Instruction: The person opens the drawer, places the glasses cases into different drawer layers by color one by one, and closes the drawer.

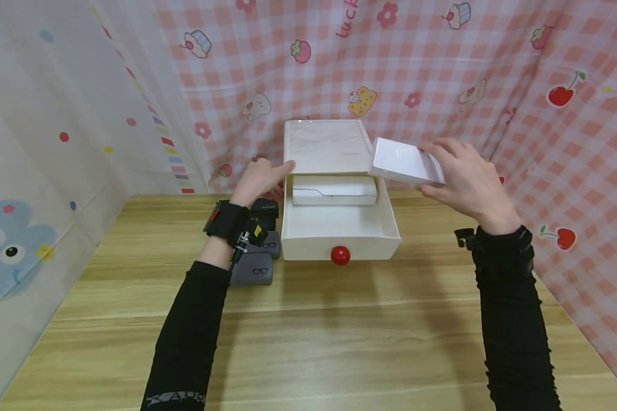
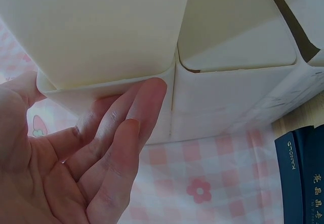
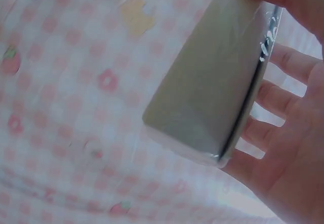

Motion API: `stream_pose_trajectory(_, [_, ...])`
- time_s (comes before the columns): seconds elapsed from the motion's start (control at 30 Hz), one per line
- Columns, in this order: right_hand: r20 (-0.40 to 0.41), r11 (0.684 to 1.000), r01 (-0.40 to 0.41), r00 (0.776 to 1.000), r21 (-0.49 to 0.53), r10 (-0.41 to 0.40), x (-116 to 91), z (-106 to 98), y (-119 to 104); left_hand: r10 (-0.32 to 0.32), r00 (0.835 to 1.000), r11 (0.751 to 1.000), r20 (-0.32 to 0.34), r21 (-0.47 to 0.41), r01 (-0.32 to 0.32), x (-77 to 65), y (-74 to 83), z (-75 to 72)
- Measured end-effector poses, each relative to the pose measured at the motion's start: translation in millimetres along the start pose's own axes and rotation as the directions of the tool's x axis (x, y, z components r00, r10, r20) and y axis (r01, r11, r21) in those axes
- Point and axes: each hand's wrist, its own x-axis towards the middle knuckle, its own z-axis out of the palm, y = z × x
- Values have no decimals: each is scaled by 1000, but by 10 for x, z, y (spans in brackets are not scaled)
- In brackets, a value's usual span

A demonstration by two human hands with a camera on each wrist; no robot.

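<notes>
A white drawer unit (image 1: 326, 142) with a marbled top stands near the curtain. Its drawer (image 1: 341, 222), with a red round knob (image 1: 340, 255), is pulled out towards me. Inside the drawer, at the back, lies a white carton (image 1: 334, 191). My left hand (image 1: 259, 180) rests on the unit's left side, thumb at the top front corner; in the left wrist view its fingers (image 2: 147, 95) lie lightly bent against the white wall. To the right of the unit, my right hand (image 1: 465, 177) grips a flat white box (image 1: 403, 160) above the table. Shiny clear film covers this box (image 3: 202, 82).
Grey glasses cases (image 1: 252, 269) and dark boxes (image 1: 264, 211) sit left of the drawer, partly behind my left wrist. Dark blue boxes (image 2: 304, 168) also show in the left wrist view. A pink checked curtain (image 1: 427, 63) hangs behind the wooden table (image 1: 339, 342).
</notes>
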Motion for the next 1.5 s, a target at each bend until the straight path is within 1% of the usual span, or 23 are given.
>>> stream_pose_trajectory(0.17, [-9, 995, 101, 995, 19, -100, 104, 45, -217, 0, 1000, 1000, -8, 17, 0, 1, -7, 0])
stream_pose_trajectory(0.37, [20, 979, 199, 980, 46, -200, 204, 173, -428, 6, 1000, 1000, -7, 14, -6, 10, -11, 3])
stream_pose_trajectory(0.53, [57, 970, 240, 969, 42, -242, 256, 264, -589, 6, 1000, 1000, -7, 8, -6, 12, -4, 8])
stream_pose_trajectory(0.63, [66, 962, 271, 960, 37, -273, 275, 320, -662, 10, 1000, 1000, -2, -4, -10, 17, -10, 10])
stream_pose_trajectory(0.83, [62, 941, 337, 939, 26, -338, 278, 426, -726, 23, 1000, 999, -13, 33, -22, 23, -25, 10])
stream_pose_trajectory(1.0, [85, 934, 351, 931, 59, -356, 290, 497, -767, 15, 1000, 999, -12, 31, -15, 22, -28, 2])
stream_pose_trajectory(1.17, [141, 935, 342, 925, 98, -353, 293, 569, -782, 15, 1000, 999, -15, 36, -14, 19, -29, 1])
stream_pose_trajectory(1.3, [193, 940, 316, 922, 131, -336, 296, 638, -779, 19, 1000, 999, -11, 29, -18, 18, -39, 2])
stream_pose_trajectory(1.5, [216, 930, 322, 909, 174, -356, 282, 765, -773, 6, 1000, 1000, 3, -1, -6, 17, -29, -4])
